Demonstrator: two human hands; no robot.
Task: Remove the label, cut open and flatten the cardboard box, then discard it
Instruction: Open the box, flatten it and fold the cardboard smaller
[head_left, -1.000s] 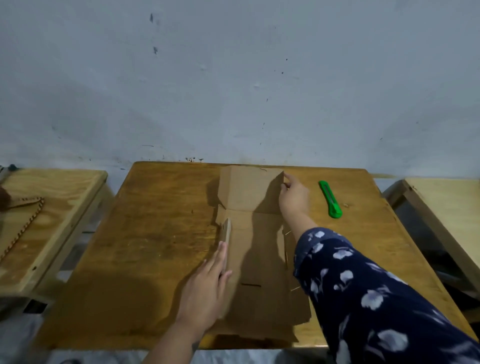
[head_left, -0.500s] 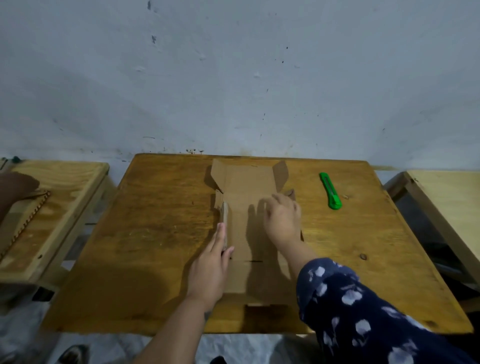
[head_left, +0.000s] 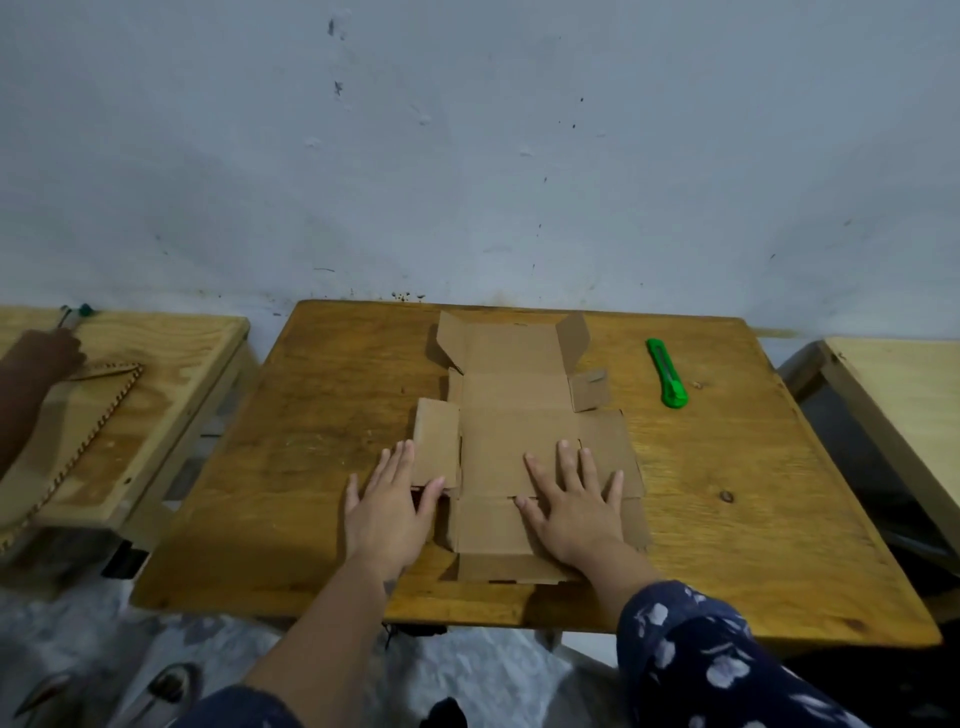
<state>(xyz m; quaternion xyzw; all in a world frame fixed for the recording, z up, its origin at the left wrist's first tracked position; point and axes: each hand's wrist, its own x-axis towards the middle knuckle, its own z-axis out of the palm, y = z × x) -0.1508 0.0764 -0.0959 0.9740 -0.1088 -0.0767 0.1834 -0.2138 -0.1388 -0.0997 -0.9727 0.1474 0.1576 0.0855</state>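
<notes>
pressing flat: left hand and right hand on cardboard box.

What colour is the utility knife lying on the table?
Bright green; the utility knife shows clearly in the head view, lying right of the cardboard box.

— What stands around the middle table?

— On the left is a lighter plywood table. On it lies a tan leather piece with stitching along its edge, and another person's hand rests at its far end, near a thin tool with a green tip. On the right is a pale wooden table. Behind all is a grey-blue wall with small dark marks.

— And below?

— A crumpled white sheet on the floor.
</notes>
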